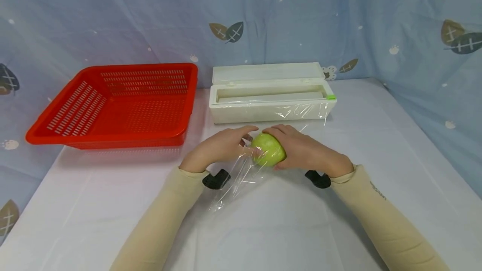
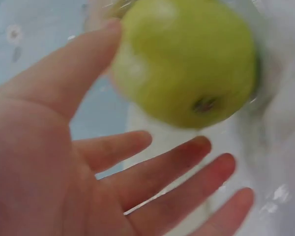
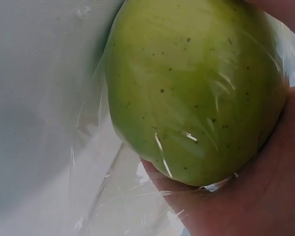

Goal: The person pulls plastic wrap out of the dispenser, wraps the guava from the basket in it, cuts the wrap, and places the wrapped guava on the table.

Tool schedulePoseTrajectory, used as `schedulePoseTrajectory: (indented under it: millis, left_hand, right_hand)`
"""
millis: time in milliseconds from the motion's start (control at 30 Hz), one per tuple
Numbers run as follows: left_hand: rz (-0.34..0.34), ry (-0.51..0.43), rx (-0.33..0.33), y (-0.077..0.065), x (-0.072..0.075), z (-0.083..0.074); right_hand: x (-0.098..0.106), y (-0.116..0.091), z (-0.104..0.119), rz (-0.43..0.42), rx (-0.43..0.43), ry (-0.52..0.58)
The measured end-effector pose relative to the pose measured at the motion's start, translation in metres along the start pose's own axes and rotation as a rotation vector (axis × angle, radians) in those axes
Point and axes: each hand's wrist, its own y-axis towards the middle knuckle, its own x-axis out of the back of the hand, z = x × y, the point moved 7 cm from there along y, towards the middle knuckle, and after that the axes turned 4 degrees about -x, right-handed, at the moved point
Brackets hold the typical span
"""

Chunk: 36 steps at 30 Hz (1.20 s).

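Note:
A yellow-green fruit [image 1: 269, 149], round like an apple or a pear, is partly covered by clear plastic wrap [image 1: 241, 177]. My right hand [image 1: 305, 147] grips it from the right, fingers over the top and thumb low on the near side. Dark specks and film creases show on the fruit's skin [image 3: 191, 88] in the right wrist view. On the other side, my left hand [image 1: 222, 145] has its thumb at the fruit and its fingers spread apart. The left wrist view shows a dark hollow at the end of the fruit [image 2: 187, 64], facing the left fingers.
Behind the hands stands a white wrap box [image 1: 263, 113], lid raised, with a roll inside and film hanging over its front. To the left is a red slotted basket [image 1: 128, 140]. A white cloth [image 1: 263, 229] covers the table, and a patterned blue curtain [image 1: 278, 11] hangs behind.

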Motion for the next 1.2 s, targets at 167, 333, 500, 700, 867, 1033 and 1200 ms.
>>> schedulePoseTrajectory:
  millis: [167,333,500,700,867,1033,1200]
  left_hand:
    - [-0.038,0.009,0.016,-0.013,0.023,0.0]
    - [0.006,-0.059,0.064,-0.021,0.029,0.001]
    - [0.172,-0.075,0.019,-0.025,0.016,-0.005]
    - [0.275,-0.064,-0.022,-0.028,0.005,-0.008]
    - [0.249,-0.067,-0.007,-0.027,0.008,-0.005]
    - [0.14,-0.094,0.002,-0.027,0.021,-0.001]
    - [0.108,-0.069,0.01,-0.029,0.026,0.002]
  right_hand:
    - [0.0,0.001,-0.004,0.008,-0.035,0.009]
    - [-0.001,0.001,-0.01,0.015,-0.066,0.047]
    - [-0.002,0.002,-0.014,0.02,-0.075,0.102]
    - [-0.001,0.003,-0.015,0.016,-0.065,0.119]
    - [-0.001,0.003,-0.016,0.013,-0.059,0.128]
    - [0.0,0.002,-0.015,0.012,-0.054,0.13]
    - [0.0,0.002,-0.014,0.012,-0.051,0.135]
